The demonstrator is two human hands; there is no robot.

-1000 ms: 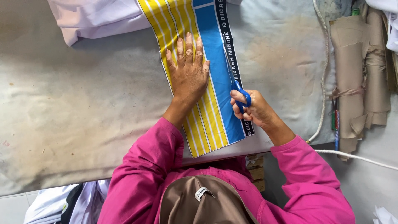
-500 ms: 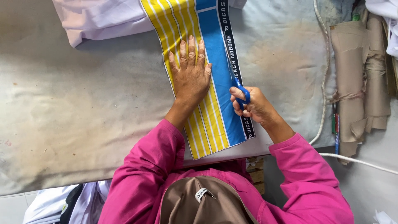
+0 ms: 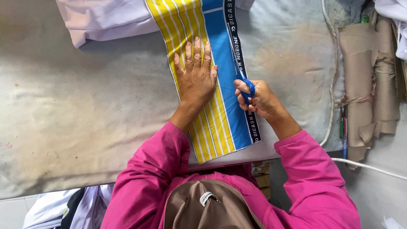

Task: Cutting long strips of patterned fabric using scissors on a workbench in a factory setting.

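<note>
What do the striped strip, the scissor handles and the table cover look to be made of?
Striped strip: printed fabric, smooth, slightly glossy; it lies limp and flat under the left hand, likely synthetic. Scissor handles in the right hand: blue, looks like moulded plastic; blades mostly hidden. Table cover: matte, stained, faintly wrinkled cloth, maybe canvas or felt padding.

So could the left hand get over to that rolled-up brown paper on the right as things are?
Probably not easily. The left hand lies flat on the striped fabric, and the right hand with the blue scissors sits between it and the brown paper rolls.
</note>
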